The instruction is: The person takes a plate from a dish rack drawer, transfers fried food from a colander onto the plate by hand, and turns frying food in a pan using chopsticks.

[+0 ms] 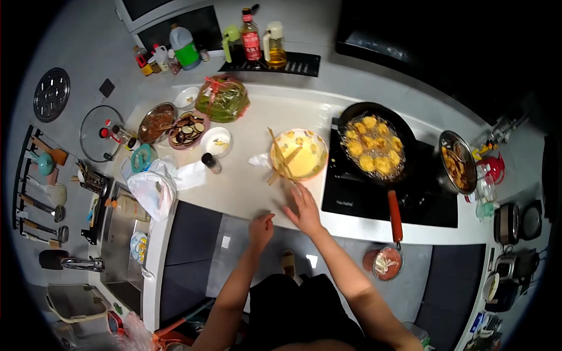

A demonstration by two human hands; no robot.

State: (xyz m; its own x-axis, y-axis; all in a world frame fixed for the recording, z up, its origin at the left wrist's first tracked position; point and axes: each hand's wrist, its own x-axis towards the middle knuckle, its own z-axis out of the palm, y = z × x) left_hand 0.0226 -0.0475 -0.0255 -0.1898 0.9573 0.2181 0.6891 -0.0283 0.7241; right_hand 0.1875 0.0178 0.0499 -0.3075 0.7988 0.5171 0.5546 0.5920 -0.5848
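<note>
My right hand point(303, 207) is over the counter's front edge, fingers apart and holding nothing. Just beyond its fingertips is a patterned bowl point(316, 153) of yellow batter. Wooden chopsticks point(277, 146) lean across the bowl's left side, their lower ends close to my right fingers; I cannot tell whether they touch. My left hand point(261, 230) hovers in front of the counter edge with its fingers curled in, and nothing shows in it. Round yellow pieces point(383, 165) fry in bubbling oil in a black pan point(404, 126) with a red handle point(395, 216).
The pan's handle juts past the cooktop point(351, 202). Right of it stands a metal bowl of fried food point(453, 167). On the counter's left are a plate of sliced eggplant point(188, 130), a white bowl point(216, 142), a pepper shaker point(211, 162) and bagged greens point(223, 100). A bin point(383, 263) stands below.
</note>
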